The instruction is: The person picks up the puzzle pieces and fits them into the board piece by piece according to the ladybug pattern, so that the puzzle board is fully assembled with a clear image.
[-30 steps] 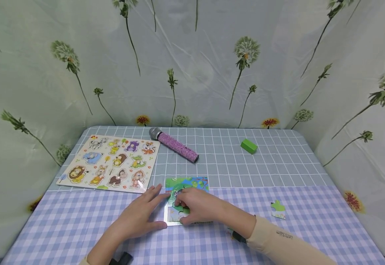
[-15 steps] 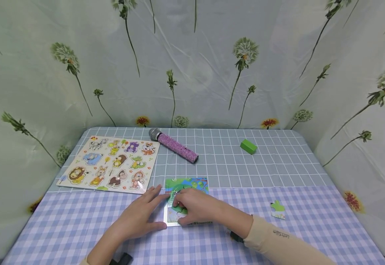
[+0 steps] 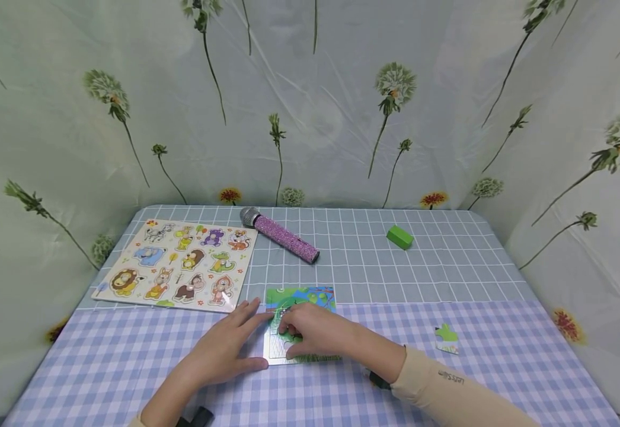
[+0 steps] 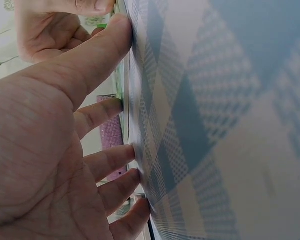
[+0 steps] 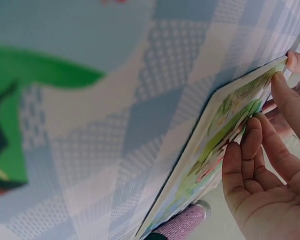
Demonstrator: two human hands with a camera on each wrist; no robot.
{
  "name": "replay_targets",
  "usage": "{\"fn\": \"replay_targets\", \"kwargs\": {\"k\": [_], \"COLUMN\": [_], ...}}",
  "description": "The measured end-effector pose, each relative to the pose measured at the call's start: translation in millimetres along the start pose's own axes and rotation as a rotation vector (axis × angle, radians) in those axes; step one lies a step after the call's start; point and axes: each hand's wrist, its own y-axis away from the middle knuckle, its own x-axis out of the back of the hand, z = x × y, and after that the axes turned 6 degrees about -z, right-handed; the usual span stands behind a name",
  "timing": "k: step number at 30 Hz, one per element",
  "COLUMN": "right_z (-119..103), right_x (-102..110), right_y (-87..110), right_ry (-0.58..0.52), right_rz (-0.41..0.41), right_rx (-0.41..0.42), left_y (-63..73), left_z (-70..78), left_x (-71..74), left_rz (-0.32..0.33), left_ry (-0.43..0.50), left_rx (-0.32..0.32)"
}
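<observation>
A jigsaw board (image 3: pixel 283 293) with a green animal picture lies at the table's middle, partly hidden by my right hand. My left hand (image 3: pixel 221 347) has its fingers spread, thumb and index fingertip touching the board's left edge. With curled fingers my right hand (image 3: pixel 318 332) holds a puzzle piece (image 3: pixel 278 347) at the board's lower left, thumb and index fingertip on it. In the right wrist view the right thumb and fingertips meet the board (image 5: pixel 205 155). A loose puzzle piece (image 3: pixel 447 339), green and white, lies to the right.
Another green-and-blue puzzle piece (image 5: pixel 45 75) lies close under the right wrist. An animal puzzle board (image 3: pixel 176 264) is at the back left, beside a glittery purple microphone (image 3: pixel 285 237). A green block (image 3: pixel 400 237) sits at the back right.
My right fingers have shifted slightly left and down over the board's lower-left corner, and the piece there appears flatter in the frame. My left hand stays in place.
</observation>
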Motion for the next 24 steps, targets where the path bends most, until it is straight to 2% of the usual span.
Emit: {"fn": "replay_targets", "kwargs": {"k": [24], "right_z": [-3.3], "right_x": [-1.4], "right_y": [2.4], "right_ry": [0.015], "right_rz": [0.016], "right_rx": [-0.013], "left_y": [-1.7], "left_z": [-2.9], "left_x": [-3.5], "left_rz": [0.014], "left_ry": [-0.015], "left_rx": [0.007]}}
